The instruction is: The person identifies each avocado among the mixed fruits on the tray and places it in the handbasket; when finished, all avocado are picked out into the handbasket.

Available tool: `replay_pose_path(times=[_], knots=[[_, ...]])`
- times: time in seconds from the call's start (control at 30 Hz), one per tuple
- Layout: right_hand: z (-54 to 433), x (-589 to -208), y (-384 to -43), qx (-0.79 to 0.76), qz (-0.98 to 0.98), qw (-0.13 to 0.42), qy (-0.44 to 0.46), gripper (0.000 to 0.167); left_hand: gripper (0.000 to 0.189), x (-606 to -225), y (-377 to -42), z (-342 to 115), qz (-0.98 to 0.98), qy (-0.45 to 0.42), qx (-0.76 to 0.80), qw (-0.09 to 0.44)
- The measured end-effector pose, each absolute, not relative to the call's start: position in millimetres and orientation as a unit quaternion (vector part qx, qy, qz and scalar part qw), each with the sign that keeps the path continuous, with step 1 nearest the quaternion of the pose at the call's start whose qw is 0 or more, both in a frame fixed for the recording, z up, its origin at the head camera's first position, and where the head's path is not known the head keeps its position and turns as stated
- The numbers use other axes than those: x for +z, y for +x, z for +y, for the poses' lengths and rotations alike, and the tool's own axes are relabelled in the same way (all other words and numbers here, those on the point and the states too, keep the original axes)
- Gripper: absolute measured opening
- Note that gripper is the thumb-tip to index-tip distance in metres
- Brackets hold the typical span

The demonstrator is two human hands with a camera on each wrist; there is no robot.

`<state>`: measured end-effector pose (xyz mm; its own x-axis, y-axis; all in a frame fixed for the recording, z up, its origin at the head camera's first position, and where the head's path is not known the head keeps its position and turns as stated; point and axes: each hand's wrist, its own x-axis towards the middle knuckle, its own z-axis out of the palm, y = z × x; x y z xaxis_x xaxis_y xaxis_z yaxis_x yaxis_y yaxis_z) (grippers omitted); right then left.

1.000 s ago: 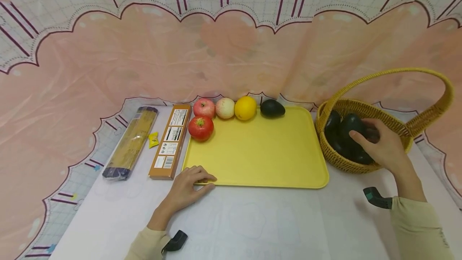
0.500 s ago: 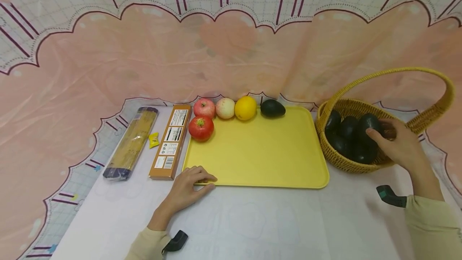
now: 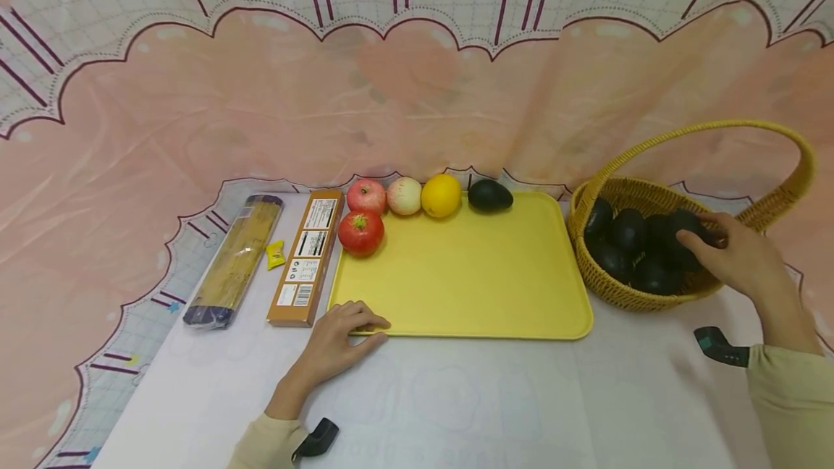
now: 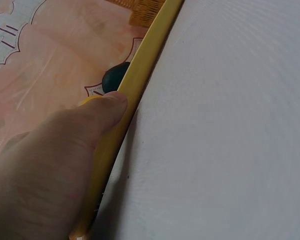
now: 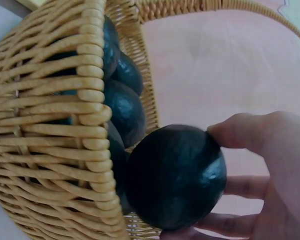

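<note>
In the head view my right hand grips a dark avocado at the right side of the wicker basket. The right wrist view has this avocado between thumb and fingers, at the basket's rim. Several more avocados lie inside. My left hand holds the near left rim of the yellow tray, thumb on the outer side and fingers over the inside. In the left wrist view, the thumb lies against that rim.
Along the tray's back stand a pink apple, a pale round fruit, an orange and an avocado. A tomato sits nearer. Left are a long box, a yellow packet and bagged noodles. The basket handle arches high.
My right hand has moved right across the basket with the avocado, uncovering others on the left and middle, and is slightly lower now. My left hand has stayed on the tray rim.
</note>
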<state>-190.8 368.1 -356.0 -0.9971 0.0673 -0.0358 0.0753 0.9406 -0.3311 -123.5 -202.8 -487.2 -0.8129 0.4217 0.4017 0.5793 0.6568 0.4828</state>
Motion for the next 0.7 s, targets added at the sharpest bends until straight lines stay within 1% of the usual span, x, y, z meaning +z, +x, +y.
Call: replay_pose_path(times=[0.33, 0.7], knots=[[376, -355, -193, -0.127, 0.989, 0.032, 0.062, 0.078, 0.016, -487, -123, -199, -0.906, -0.27, -0.305, 0.117], [384, -357, -205, -0.1, 0.993, 0.056, 0.04, 0.08, 0.017, -487, -124, -201, -0.904, -0.27, -0.307, 0.124]])
